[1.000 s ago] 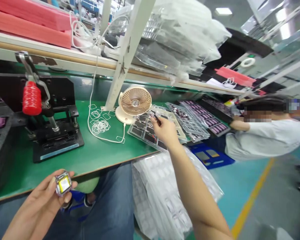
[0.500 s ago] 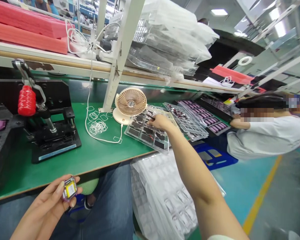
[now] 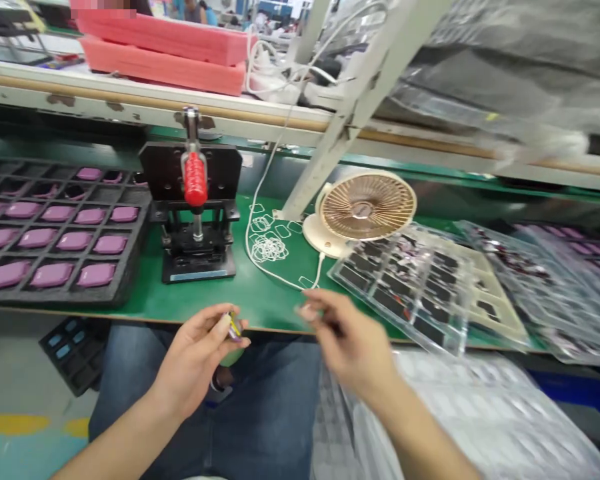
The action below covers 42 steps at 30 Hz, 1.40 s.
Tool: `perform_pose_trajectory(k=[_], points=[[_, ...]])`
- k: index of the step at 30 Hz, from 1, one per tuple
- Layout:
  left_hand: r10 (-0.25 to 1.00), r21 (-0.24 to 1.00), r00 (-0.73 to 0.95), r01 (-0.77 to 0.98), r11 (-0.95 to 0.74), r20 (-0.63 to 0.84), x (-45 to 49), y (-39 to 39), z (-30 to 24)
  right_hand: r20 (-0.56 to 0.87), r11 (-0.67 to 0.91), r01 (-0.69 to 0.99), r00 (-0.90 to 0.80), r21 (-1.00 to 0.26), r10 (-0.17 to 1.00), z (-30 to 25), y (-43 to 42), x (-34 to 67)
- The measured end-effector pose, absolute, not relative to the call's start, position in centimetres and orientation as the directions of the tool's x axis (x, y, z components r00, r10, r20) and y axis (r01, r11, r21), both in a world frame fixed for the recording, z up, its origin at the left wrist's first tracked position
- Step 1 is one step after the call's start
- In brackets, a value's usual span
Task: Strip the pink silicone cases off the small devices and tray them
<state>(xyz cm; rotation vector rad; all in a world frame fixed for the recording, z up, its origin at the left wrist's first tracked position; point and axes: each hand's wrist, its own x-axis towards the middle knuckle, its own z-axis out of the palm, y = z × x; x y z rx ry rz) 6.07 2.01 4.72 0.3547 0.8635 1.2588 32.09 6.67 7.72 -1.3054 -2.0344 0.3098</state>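
Note:
My left hand point(image 3: 190, 357) grips a small purple watch-like case point(image 3: 235, 327) by its edges, above my lap at the table's front edge. Some yellow shows inside the case, which is turned nearly edge-on. To its right, my right hand point(image 3: 355, 343) is closed in a pinch and blurred by motion. Whatever is between its fingertips is too small and smeared to name. A clear plastic tray point(image 3: 420, 313) with dark flat parts lies just beyond the right hand. Thin white ring-like loops point(image 3: 270, 248) are heaped on the green tabletop point(image 3: 275, 310).
A black hand press point(image 3: 197, 257) with a red handle point(image 3: 195, 179) stands left of centre. Left of it, a dark foam tray point(image 3: 125, 280) holds several purple cases. A beige fan point(image 3: 365, 207) sits at the back, its white cable crossing the table. More trays point(image 3: 545, 287) lie right.
My right hand has come back from the clear tray toward my left hand, now pinched. The left hand has risen, tilting the case. The view has swung left, bringing in the foam tray.

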Motion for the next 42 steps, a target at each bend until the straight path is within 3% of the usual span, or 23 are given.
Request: perform_pose_trajectory(k=[3, 6, 14, 23, 29, 35, 42], points=[[0.927, 0.680, -0.013, -0.683, 0.266, -0.375, 6.0, 1.8, 4.7, 0.482, 0.637, 0.475, -0.416, -0.608, 0.771, 5.4, 4.3, 25.8], [0.925, 0.701, -0.075, -0.676, 0.227, -0.372, 5.4, 1.3, 4.7, 0.561, 0.708, 0.363, -0.436, -0.606, 0.704, 4.3, 3.9, 22.7], [0.941, 0.715, -0.135, -0.686, 0.137, -0.309, 4.6, 1.0, 3.7, 0.611, 0.715, 0.290, -0.376, -0.637, 0.697, 3.7, 3.7, 21.4], [0.954, 0.702, -0.099, -0.700, 0.136, -0.283, 4.5, 0.8, 3.5, 0.606, 0.713, 0.285, -0.382, -0.641, 0.698, 3.3, 3.9, 21.3], [0.980, 0.717, -0.071, -0.692, 0.087, -0.188, 4.1, 0.7, 3.2, 0.625, 0.737, 0.293, -0.395, -0.609, 0.673, 2.7, 4.2, 21.5], [0.994, 0.763, -0.035, -0.644, 0.054, -0.099, 3.6, 0.5, 2.7, 0.494, 0.653, 0.404, -0.433, -0.641, 0.754, 3.5, 4.4, 22.1], [0.999, 0.821, 0.011, -0.570, 0.041, -0.042, 3.0, 0.5, 1.8, 0.265, 0.378, 0.187, -0.443, -0.907, 0.856, 3.6, 4.1, 22.2]])
